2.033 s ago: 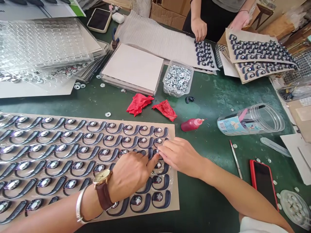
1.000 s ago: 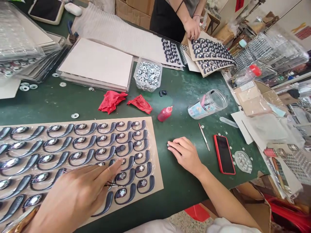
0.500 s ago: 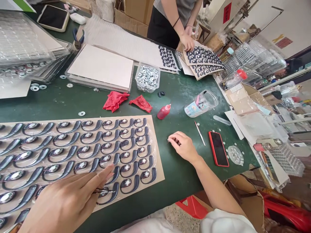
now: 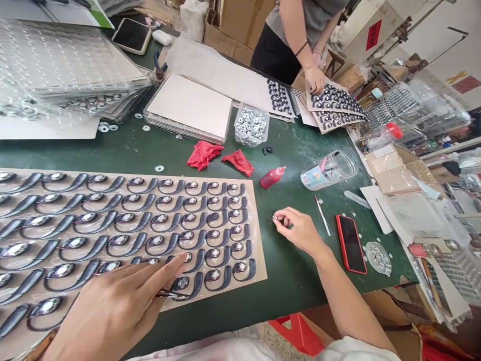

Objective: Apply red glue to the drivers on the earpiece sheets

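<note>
A card (image 4: 259,260) under clear film carries rows of dark curved earhook-shaped pieces (image 4: 220,278), most with a round silver part. My left hand (image 4: 112,301) rests over its near part, index finger stretched out on the film. Beneath that finger, a thin dark pointed tool (image 4: 171,294) sticks out of my closed fingers; its kind is unclear. To the right of the card, just above the green table (image 4: 285,265), my right hand (image 4: 296,230) pinches a tiny silvery piece (image 4: 274,218), too small to name. In one spot on the card, a piece (image 4: 214,217) has a dark round top.
A red bottle (image 4: 273,177), a clear jar (image 4: 328,170), tweezers (image 4: 322,215) and a red-cased phone (image 4: 351,244) lie nearby. Behind are red cloths (image 4: 204,154), a tub of washers (image 4: 251,125) and stacked sheets (image 4: 190,105). Across the table, another person's hand (image 4: 314,79) touches filled cards.
The view has turned left, so everything sits further right in the picture. Both my hands keep nearly the same poses, the left on the card and the right pinching.
</note>
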A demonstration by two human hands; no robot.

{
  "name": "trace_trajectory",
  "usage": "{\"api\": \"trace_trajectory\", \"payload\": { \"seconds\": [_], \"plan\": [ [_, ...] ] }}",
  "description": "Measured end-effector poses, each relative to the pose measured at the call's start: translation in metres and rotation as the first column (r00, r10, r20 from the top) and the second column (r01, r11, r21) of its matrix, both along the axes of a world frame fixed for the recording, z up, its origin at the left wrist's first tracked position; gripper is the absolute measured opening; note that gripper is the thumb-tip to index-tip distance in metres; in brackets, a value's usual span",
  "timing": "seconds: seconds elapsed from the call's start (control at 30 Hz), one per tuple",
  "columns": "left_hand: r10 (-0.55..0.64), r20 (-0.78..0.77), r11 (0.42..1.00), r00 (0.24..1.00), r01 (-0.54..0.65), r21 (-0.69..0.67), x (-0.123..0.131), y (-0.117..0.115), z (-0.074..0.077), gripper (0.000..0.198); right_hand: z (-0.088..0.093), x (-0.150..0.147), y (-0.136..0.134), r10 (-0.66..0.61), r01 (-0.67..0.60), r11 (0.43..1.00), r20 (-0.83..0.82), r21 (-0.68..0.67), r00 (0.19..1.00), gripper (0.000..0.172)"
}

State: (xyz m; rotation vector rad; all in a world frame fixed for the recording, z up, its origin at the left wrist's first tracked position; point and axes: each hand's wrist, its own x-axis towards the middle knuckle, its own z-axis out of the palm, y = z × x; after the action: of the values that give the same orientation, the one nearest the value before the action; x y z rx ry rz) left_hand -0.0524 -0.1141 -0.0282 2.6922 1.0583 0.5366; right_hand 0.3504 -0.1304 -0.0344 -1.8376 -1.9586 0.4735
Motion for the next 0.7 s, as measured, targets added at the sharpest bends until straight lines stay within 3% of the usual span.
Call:
{"api": "trace_trajectory", "payload": {
  "seconds": [0.07, 0.13, 0.17, 0.23, 0.3, 0.37, 0.5, 0.6, 0.7],
  "plan": [
    [0.022, 0.004, 0.998, 1.000, -0.021, -0.066, -0.002, -0.003, 0.003, 0.046, 0.002, -0.007, 0.004, -0.027, 0.026, 1.000, -0.051, -0.002, 0.998, 0.013],
    [0.027, 0.005, 0.995, 1.000, -0.026, -0.099, -0.004, -0.004, 0.005, 0.048, 0.004, -0.018, 0.010, -0.049, 0.037, 0.998, -0.221, -0.060, 0.974, 0.018],
    [0.023, 0.009, 0.995, 1.000, -0.022, -0.099, -0.005, -0.005, 0.006, 0.049, 0.005, -0.025, 0.014, -0.064, 0.024, 0.993, -0.355, -0.115, 0.933, 0.021],
    [0.021, 0.013, 0.996, 1.000, -0.019, -0.090, -0.005, -0.005, 0.006, 0.048, 0.007, -0.043, 0.025, -0.114, -0.060, 0.966, -0.620, -0.252, 0.777, 0.027],
    [0.011, 0.012, 0.996, 1.000, -0.010, -0.085, -0.003, -0.005, 0.007, 0.045, 0.008, -0.064, 0.040, -0.148, -0.164, 0.928, -0.733, -0.336, 0.663, 0.029],
    [0.007, 0.004, 0.997, 1.000, -0.007, -0.080, 0.001, -0.004, 0.009, 0.044, 0.009, -0.085, 0.055, -0.084, -0.222, 0.917, -0.706, -0.331, 0.704, 0.026],
    [-0.012, 0.009, 0.999, 1.000, 0.012, -0.030, 0.008, -0.002, 0.017, 0.048, 0.008, -0.113, 0.079, 0.279, -0.352, 0.927, -0.390, -0.129, 0.878, 0.014],
    [-0.022, 0.003, 1.000, 1.000, 0.022, -0.002, 0.009, 0.000, 0.022, 0.046, 0.008, -0.119, 0.086, 0.437, -0.448, 0.892, -0.134, -0.057, 0.889, 0.012],
    [-0.010, -0.004, 1.000, 1.000, 0.010, 0.004, 0.008, 0.001, 0.021, 0.044, 0.009, -0.117, 0.087, 0.499, -0.498, 0.865, -0.002, -0.062, 0.867, 0.011]
  ]
}}
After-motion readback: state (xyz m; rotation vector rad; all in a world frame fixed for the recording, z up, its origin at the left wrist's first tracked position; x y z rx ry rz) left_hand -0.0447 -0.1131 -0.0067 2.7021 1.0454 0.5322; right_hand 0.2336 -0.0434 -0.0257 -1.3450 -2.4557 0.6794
